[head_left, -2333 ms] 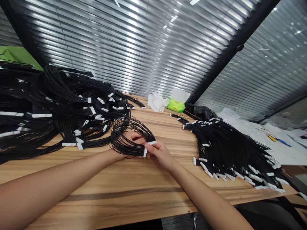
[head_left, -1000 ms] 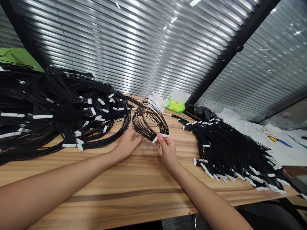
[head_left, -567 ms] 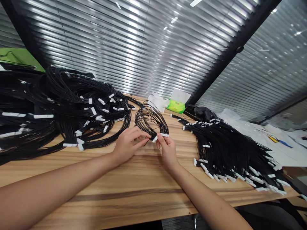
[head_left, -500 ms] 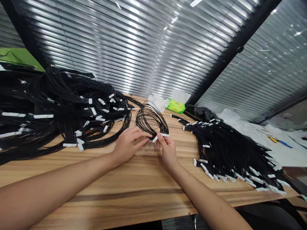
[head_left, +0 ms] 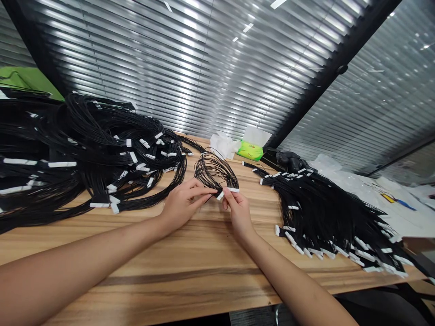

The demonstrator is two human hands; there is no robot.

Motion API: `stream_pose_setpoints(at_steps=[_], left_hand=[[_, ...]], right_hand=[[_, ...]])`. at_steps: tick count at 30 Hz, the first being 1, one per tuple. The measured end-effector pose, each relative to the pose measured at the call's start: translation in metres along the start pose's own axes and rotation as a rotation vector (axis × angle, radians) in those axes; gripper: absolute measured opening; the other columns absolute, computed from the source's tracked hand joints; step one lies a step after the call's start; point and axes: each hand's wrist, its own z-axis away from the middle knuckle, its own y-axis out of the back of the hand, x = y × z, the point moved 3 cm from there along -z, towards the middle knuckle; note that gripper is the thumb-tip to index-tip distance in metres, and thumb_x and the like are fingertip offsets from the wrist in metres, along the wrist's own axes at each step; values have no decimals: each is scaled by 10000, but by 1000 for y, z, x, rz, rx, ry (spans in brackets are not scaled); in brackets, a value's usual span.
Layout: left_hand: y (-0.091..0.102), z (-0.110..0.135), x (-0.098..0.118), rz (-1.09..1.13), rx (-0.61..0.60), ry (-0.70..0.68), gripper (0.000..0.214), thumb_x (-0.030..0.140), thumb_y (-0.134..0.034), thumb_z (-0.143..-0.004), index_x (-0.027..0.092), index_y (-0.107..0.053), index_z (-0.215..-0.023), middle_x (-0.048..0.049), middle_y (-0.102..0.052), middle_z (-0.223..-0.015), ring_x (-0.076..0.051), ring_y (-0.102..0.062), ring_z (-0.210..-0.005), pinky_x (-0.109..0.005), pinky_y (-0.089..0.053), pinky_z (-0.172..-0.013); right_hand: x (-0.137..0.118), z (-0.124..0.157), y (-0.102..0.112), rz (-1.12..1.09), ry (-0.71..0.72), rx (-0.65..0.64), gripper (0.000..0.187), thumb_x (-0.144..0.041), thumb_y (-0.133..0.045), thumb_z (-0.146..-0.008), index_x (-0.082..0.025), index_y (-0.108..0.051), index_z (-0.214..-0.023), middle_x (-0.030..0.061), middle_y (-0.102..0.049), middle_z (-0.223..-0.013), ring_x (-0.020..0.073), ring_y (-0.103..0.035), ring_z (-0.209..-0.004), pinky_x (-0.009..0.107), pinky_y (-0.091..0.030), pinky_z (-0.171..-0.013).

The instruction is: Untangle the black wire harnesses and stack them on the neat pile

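Note:
A small loop of thin black wires (head_left: pixel 210 172) stands up from two white connector strips (head_left: pixel 226 192) at its lower end. My right hand (head_left: pixel 239 215) pinches the strips between thumb and fingers. My left hand (head_left: pixel 183 203) reaches in from the left, its fingertips on the wires just beside the nearer strip. A large tangled pile of black wire harnesses (head_left: pixel 102 149) with white connectors lies to the left of my hands. A fanned bundle of similar harnesses (head_left: pixel 326 217) lies to the right.
Everything lies on a wood-grain table (head_left: pixel 136 262). At its far edge are crumpled white tissue (head_left: pixel 222 146), a green tissue pack (head_left: pixel 249 151) and dark gloves (head_left: pixel 288 159). Plastic sheeting (head_left: pixel 340 165) and papers (head_left: pixel 394 213) lie at the right. Metal blinds (head_left: pixel 170 68) stand behind.
The wire loop has moved up and right from in front of the left pile. My left hand has closed in on the connector end, and the loop has narrowed a little.

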Motion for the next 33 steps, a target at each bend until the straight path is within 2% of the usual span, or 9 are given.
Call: stream_pose_setpoints(at_steps=[5, 10, 16, 25, 33], left_hand=[[0, 0, 1, -128, -2, -80, 248, 254, -504, -908, 316, -697, -1051, -5, -626, -862, -128, -558, -794, -253, -406, -706], [0, -2, 1, -306, -7, -135, 233, 266, -505, -914, 318, -705, -1023, 5, -638, -841, -129, -557, -770, -263, -358, -658], [-2, -2, 0, -393, -30, -154, 238, 305, -490, -927, 341, -686, -1058, 14, -649, -833, -128, -558, -767, -282, -318, -642], [-2, -3, 2, -503, -115, -115, 237, 231, -475, -927, 319, -672, -1024, 14, -643, -890, -157, -568, -850, -308, -336, -693], [-8, -4, 3, -445, -168, -49, 188, 216, -423, -936, 201, -608, -904, -14, -638, -919, -184, -571, -893, -323, -370, -748]], right_hand=[[4, -1, 0, 43, -7, -13, 428, -503, -618, -760, -184, -501, -501, -45, -425, -466, 99, -367, -486, 249, -307, -525], [8, -3, 0, 75, -32, -5, 435, -519, -612, -749, -188, -501, -489, -46, -423, -451, 100, -369, -472, 248, -312, -516], [10, -5, 0, 80, -74, 15, 437, -535, -623, -727, -184, -511, -493, -48, -421, -434, 91, -340, -441, 247, -278, -481], [19, -7, 0, 102, -157, -28, 419, -564, -642, -675, -173, -567, -543, -58, -402, -421, 79, -291, -397, 241, -215, -411], [22, -5, -3, 108, -147, -119, 419, -557, -642, -692, -161, -580, -571, -59, -419, -402, 73, -293, -376, 231, -195, -395]])
